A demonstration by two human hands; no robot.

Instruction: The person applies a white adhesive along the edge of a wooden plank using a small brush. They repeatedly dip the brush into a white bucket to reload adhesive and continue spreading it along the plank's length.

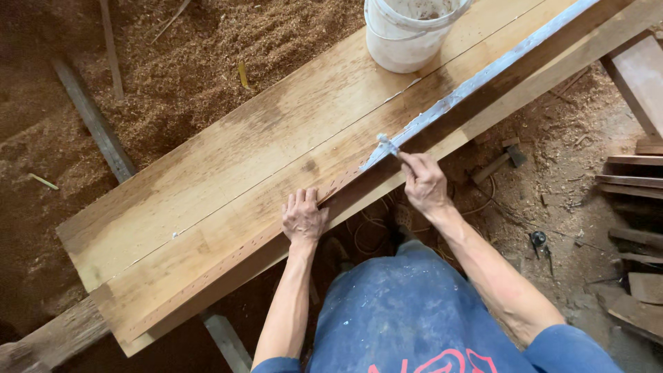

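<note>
So we've got our right hand (423,181) pinched around a small glue brush (386,144), fingers closed on its handle, the whitish tip pointing up and to the left, right at the lower end of the glue stripe (476,81). That stripe runs along the top of a long plank (228,186), and both have their long axis going diagonally from lower left to upper right. The brush sits roughly mid-board, near the front edge. Our left hand (302,217) lies flat on that front edge, fingers loosely together and gripping nothing. 1 white bucket (404,34) stands on the plank further up. Sawdust (200,55) covers the floor beyond.
</note>
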